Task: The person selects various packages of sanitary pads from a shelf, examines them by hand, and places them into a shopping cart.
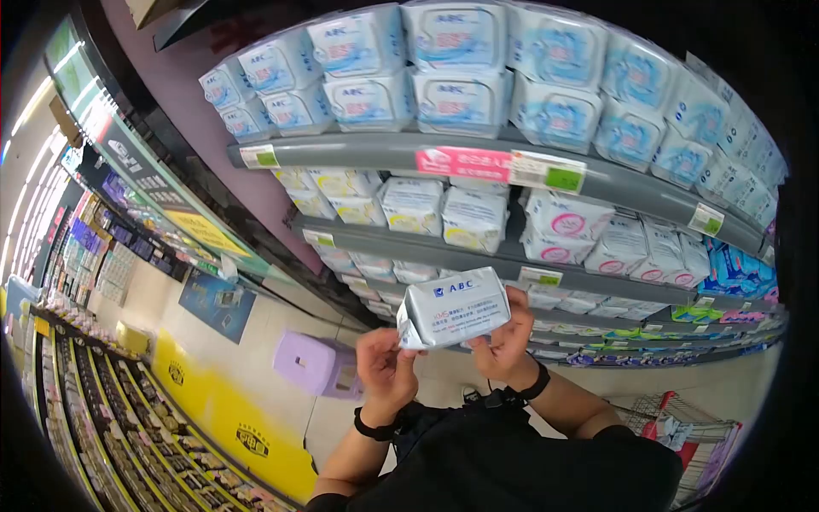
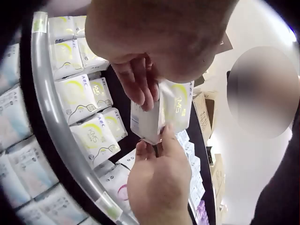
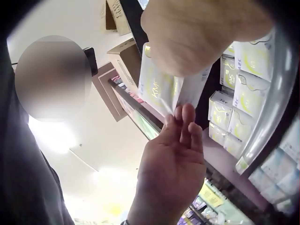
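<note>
Step in hand, as judged: holding the white soft-plastic pack with blue ABC print point(image 1: 454, 307) level for inspection. Support both short ends, keep pressure light so the wrapper does not crumple, and keep the printed face toward the eyes.

The pack is raised in front of the grey metal shelves point(image 1: 358, 152), which stand at 12 o'clock.

- Left hand point(image 1: 388, 369), at the pack's 7 o'clock: fingers curled, pinching the lower left corner.
- Right hand point(image 1: 510, 337), at 4 o'clock: fingers wrapped round the right edge.
</note>
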